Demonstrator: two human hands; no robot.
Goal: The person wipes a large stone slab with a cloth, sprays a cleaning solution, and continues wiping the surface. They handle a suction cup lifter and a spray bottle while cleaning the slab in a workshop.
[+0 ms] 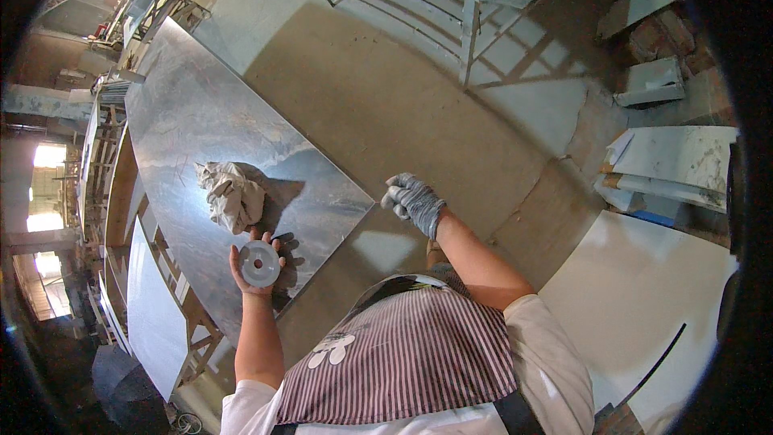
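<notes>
Holding a grey centre-holed disc (258, 276) in the bare L hand (241, 282), fingers wrapped round its rim from behind, flat face toward wearer. Disc appears raised over the near part of the glossy marbled slab (217, 113); hand shadow falls just beside it. R hand (415, 203), in a grey glove, is off the slab's R corner, fingers curled in; can't tell if pinching anything.

Progress, approx.: disc is in hand but, judging by the shadow, not applied to the surface. Crumpled off-white cloth (232, 196) lies on the slab just past the L hand, untouched as far as visible. Slab looks glossy w/ a bright reflection nr the cloth; can't tell which areas, if any, are finished, so amt. left is unclear.

Labels etc.: no legible text on disc or slab. Striped apron (427, 362) has a pale decorative patch (332, 350), no readable lettering.
</notes>
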